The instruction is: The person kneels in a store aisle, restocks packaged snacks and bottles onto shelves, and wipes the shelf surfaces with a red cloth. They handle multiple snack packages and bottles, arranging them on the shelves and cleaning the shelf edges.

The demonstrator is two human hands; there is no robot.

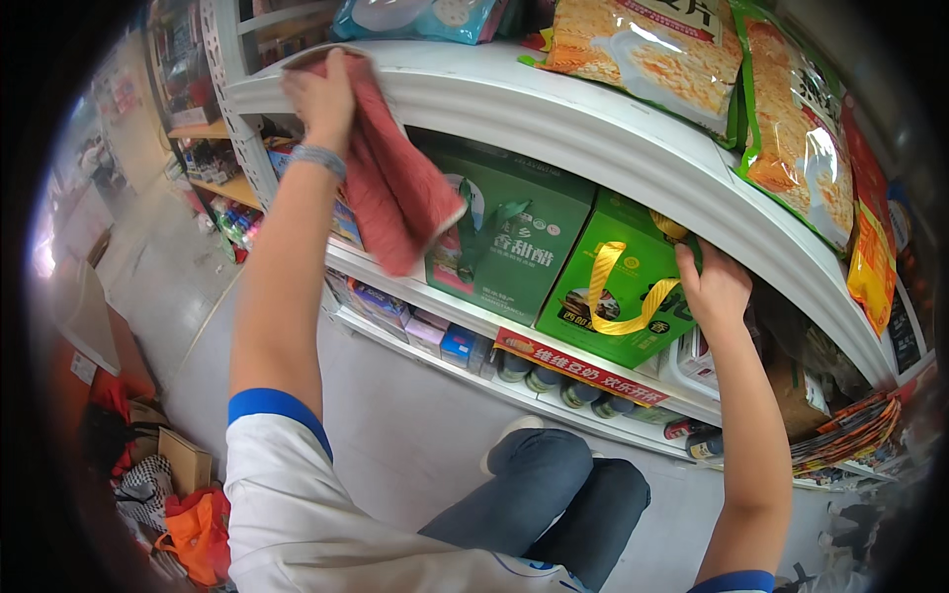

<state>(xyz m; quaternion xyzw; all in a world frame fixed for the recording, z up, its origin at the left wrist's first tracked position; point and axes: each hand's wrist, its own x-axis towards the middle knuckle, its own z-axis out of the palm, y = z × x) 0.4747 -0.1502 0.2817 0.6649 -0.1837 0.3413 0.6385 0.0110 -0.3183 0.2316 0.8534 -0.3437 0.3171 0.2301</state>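
My left hand [324, 100] grips a red cloth [393, 178] at the left end of the upper shelf's white edge [474, 100]; the cloth hangs down in front of the shelf below and is slightly blurred. My right hand [715, 285] is at the upper right corner of a bright green gift box [623, 289] with yellow ribbon handles, under the upper shelf. Its fingertips are partly hidden behind the box's edge, so its hold is unclear. A dark green box [511, 237] with a green ribbon handle stands to the left of the bright one.
Large bags of cereal flakes [645, 59] lie on the upper shelf. Jars [545, 378] and small boxes [426, 333] line the bottom shelf. Stacked printed packets [849, 437] are at the right. On the floor at lower left are an orange bag [196, 530] and a cardboard box [183, 459].
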